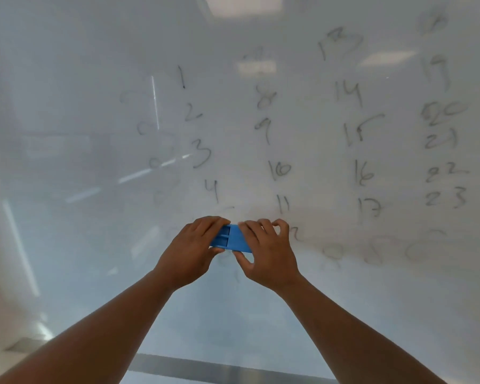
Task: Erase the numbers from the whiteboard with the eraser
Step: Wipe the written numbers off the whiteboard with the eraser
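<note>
Both hands are clamped on the blue eraser (232,239) at lower centre of frame: left hand (190,252) gripping its left end, right hand (266,250) its right. The eraser's long axis is held roughly horizontal against the whiteboard (67,245). Nearly all remaining numbers (358,128) are seen above and to the upper right, so the right hand is judged nearer.

both bare arms reach up and forward, and the left hand (190,252) and right hand (266,252) sit close together with fingers curled, thumbs underneath.
</note>
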`<state>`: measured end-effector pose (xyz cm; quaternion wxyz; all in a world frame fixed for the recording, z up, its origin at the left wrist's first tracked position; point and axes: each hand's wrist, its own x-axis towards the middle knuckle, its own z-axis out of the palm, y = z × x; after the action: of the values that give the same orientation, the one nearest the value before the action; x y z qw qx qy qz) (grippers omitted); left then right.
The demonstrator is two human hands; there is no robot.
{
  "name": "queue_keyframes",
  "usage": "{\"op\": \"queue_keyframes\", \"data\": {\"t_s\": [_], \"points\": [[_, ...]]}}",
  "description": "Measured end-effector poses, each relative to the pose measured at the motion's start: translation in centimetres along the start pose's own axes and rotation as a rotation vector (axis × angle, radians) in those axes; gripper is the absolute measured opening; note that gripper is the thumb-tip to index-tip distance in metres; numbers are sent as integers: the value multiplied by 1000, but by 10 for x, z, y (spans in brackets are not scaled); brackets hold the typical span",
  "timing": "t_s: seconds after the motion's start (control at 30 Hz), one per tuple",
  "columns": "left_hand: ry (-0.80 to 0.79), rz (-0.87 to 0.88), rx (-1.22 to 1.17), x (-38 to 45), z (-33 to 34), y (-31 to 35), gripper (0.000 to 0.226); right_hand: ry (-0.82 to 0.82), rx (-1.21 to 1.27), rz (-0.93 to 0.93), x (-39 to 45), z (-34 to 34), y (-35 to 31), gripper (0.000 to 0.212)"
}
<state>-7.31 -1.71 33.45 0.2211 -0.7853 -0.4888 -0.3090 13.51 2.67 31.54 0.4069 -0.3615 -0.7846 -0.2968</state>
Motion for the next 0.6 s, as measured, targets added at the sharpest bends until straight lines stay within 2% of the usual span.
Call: {"op": "queue_keyframes", "data": {"t_s": [0.23,0.37,0.5,0.6], "points": [[233,205,129,61,-55,-80,63,137,-113,-30,106,7,-22,58],[453,84,132,93,-83,-121,61,219,-126,16,164,10,-42,54],[666,-132,-27,118,-104,-152,48,268,-111,74,218,11,-68,51],[736,-173,-93,133,-115,-176,43,256,-115,139,256,16,-89,52]]}}
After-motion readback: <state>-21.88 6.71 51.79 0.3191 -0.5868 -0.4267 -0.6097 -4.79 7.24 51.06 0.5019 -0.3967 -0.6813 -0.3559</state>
